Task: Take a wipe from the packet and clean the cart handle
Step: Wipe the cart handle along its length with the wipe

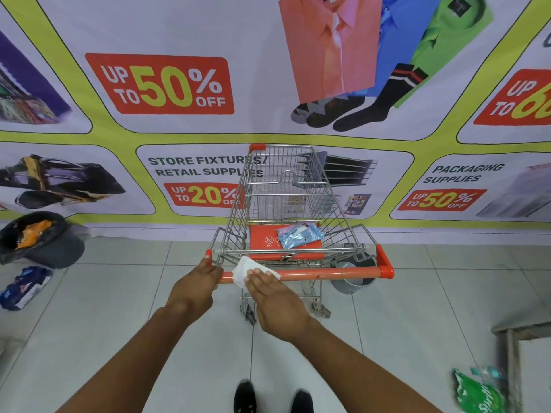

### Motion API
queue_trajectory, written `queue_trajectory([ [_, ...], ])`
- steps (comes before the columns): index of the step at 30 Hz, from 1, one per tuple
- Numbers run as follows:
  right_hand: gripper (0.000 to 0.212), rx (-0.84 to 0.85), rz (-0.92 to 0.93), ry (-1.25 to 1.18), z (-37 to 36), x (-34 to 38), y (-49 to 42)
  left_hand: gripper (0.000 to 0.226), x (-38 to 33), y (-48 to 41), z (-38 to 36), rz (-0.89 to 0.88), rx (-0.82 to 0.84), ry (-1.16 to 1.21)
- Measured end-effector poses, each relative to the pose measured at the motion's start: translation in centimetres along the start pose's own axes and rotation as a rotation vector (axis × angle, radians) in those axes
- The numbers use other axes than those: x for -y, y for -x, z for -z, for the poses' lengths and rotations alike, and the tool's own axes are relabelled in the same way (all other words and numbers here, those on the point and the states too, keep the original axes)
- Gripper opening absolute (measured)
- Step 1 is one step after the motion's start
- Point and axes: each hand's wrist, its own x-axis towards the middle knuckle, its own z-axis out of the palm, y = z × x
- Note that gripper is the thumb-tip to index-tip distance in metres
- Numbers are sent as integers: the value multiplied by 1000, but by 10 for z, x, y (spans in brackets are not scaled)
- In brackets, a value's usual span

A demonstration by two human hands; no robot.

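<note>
The wipe (245,271) lies draped over the cart handle (325,273), near the handle's left end. The right hand (275,305) presses flat on the wipe, fingers straight and held together, palm down. The left hand (196,284) sits just beside the wipe, fingers curled and clamped around the handle at its left end. The packet (299,234) rests on the red child-seat flap (262,241) just beyond the handle, inside the cart (286,186). A grey bucket (351,278) stands beneath the handle's right end. Farther left of the handle, a black bin bag (35,236) sits on the tiled floor (119,293). A printed banner (167,84) covers the wall beyond the cart.
</note>
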Motion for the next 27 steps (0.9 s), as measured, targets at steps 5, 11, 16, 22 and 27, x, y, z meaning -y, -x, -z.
queue_trajectory([
  [5, 62, 54, -70, 34, -4, -48, 49, 38, -1, 1, 0, -4, 7, -38],
  [11, 66, 72, -178, 100, 4, -109, 109, 38, -3, 1, 0, 3, 19, -32],
  [16, 75, 59, -259, 77, 18, -123, 129, 38, -4, 1, 0, 5, 16, -42],
  [22, 64, 32, -235, 45, 4, -105, 117, 53, -2, 0, -6, 19, -1, -42],
  [27, 67, 50, -106, 37, -7, -64, 70, 54, -2, -1, -4, 29, 6, -32],
])
